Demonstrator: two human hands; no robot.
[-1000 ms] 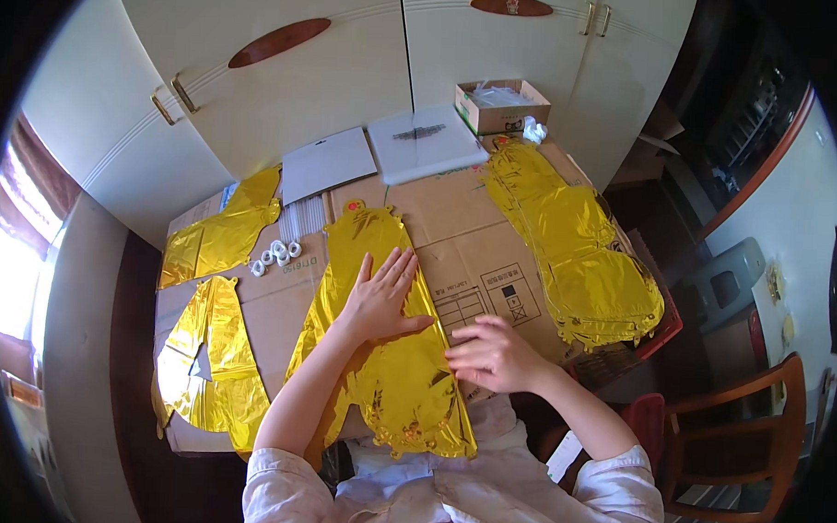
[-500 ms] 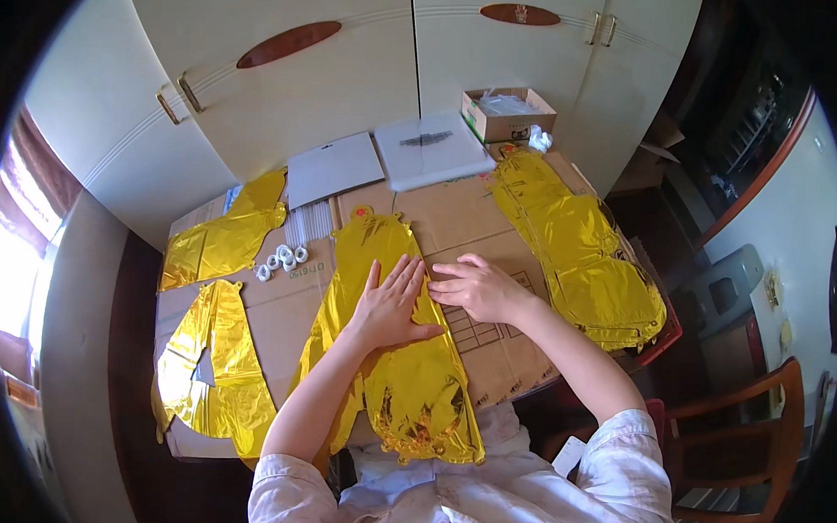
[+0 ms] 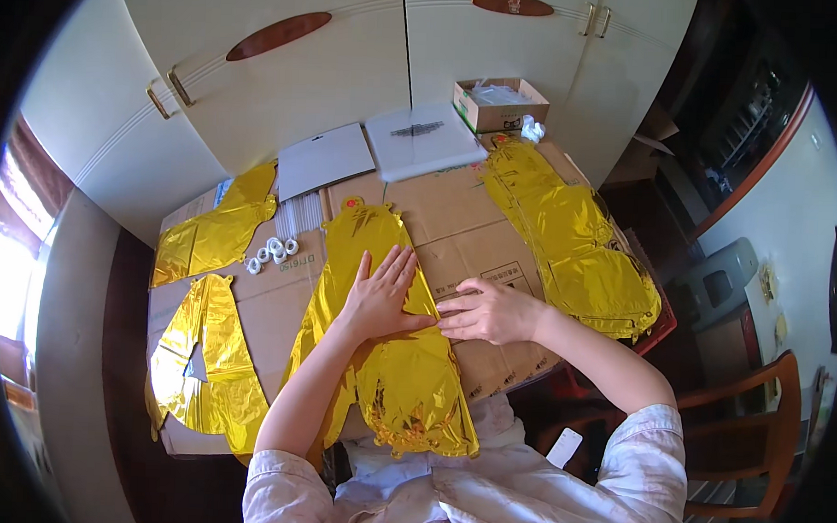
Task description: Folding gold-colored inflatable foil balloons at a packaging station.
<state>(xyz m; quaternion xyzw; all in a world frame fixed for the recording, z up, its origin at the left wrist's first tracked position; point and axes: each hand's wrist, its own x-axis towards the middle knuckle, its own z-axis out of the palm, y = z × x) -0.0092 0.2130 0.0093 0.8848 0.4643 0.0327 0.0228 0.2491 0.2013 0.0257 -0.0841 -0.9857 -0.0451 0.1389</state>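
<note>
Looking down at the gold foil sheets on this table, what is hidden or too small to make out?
Head view only:
- Foil under the left hand: covered by the palm on the middle gold sheet.
- Right hand fingertips: whether they grip the sheet's edge is unclear.
- Cardboard box contents: too small.
- Small white rolls: too small to identify.
- Table's near edge: hidden by the person's body.

We are seeing the middle foil balloon lying on the cardboard sheet. Left of it are lying tape rolls; behind it, an open box.
</note>
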